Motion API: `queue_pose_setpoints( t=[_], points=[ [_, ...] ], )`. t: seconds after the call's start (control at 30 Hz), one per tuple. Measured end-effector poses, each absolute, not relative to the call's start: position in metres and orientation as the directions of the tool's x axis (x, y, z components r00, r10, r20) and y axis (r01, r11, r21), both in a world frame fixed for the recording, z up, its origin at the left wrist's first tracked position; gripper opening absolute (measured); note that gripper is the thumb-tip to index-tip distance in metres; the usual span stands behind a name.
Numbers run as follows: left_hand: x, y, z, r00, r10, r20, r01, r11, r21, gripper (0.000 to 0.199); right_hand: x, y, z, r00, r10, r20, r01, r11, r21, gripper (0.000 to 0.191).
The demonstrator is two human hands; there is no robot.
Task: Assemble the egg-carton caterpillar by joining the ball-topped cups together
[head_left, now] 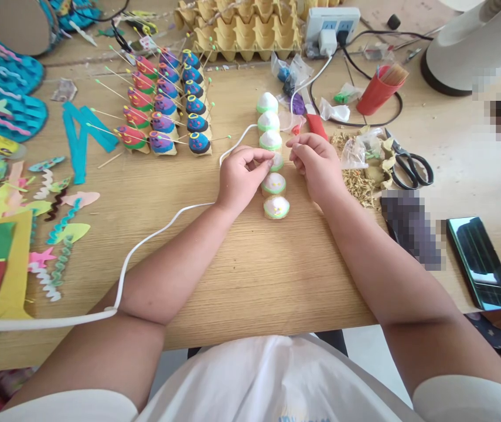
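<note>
A row of several egg-carton cups (268, 140), covered white with green rims, runs away from me in the middle of the table. The nearest cup (276, 207) and the one behind it carry small yellow dots. My left hand (246, 174) is at the row's left side, thumb and forefinger pinched together against the fourth cup from the back (276, 162). Whatever lies between those fingertips is too small to make out. Just right of the row, my right hand (314, 164) hovers with fingers curled and thumb against forefinger; its pinch may hold something tiny.
Painted cups with pins (162, 123) stand in rows at left, before egg cartons (245, 35). Paper cutouts (61, 234) cover the left side. A white cable (162, 225) crosses my left arm. Scissors (411, 167), wood shavings (360, 184) and a phone (482, 261) lie right.
</note>
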State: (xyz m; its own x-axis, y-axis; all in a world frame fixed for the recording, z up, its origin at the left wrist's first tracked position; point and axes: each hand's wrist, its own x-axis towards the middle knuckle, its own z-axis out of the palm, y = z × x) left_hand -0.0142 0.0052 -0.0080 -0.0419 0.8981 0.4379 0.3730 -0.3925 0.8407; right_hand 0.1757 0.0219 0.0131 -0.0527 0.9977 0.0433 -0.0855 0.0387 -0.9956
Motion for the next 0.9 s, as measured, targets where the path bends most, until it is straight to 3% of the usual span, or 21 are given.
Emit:
queue_pose_setpoints(
  t=[0.9],
  points=[
    [-0.0127, 0.0047, -0.0092, -0.048, 0.899, 0.436, 0.373, -0.389, 0.843, 0.001, 0.1754, 0.0228, 0.0131, -0.051, 0.998, 0.030, -0.074, 0.027, -0.997, 0.020]
  ],
)
